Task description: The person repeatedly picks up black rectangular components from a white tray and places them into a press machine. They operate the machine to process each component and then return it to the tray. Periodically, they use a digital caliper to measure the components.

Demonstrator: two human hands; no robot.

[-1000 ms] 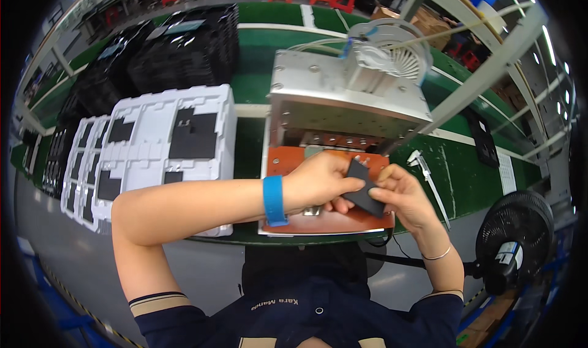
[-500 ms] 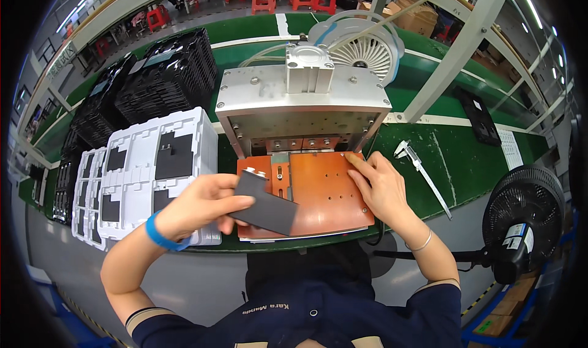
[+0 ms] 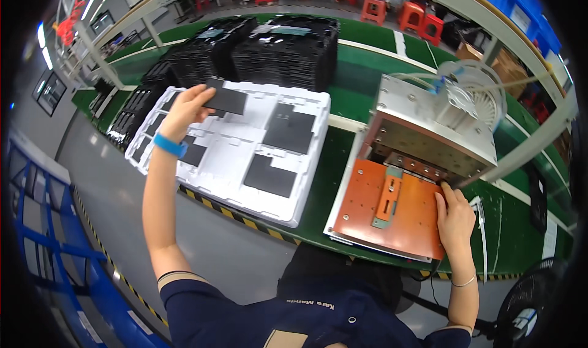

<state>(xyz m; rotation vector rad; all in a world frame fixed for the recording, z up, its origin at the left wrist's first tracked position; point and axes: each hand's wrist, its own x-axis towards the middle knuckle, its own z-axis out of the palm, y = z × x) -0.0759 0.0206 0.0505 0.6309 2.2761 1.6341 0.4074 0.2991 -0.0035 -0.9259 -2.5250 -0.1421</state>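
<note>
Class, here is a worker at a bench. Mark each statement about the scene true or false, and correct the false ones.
1. The left hand holds a black flat piece. True.
2. The right hand is gripping the caliper. False: it is at the right edge of the orange plate; the caliper lies to its right on the green table surface.
3. The blue wristband is on the left wrist. True.
4. The white tray is empty. False: black pieces lie in it.
5. Stacked black trays stand beyond the white tray. True.
</note>
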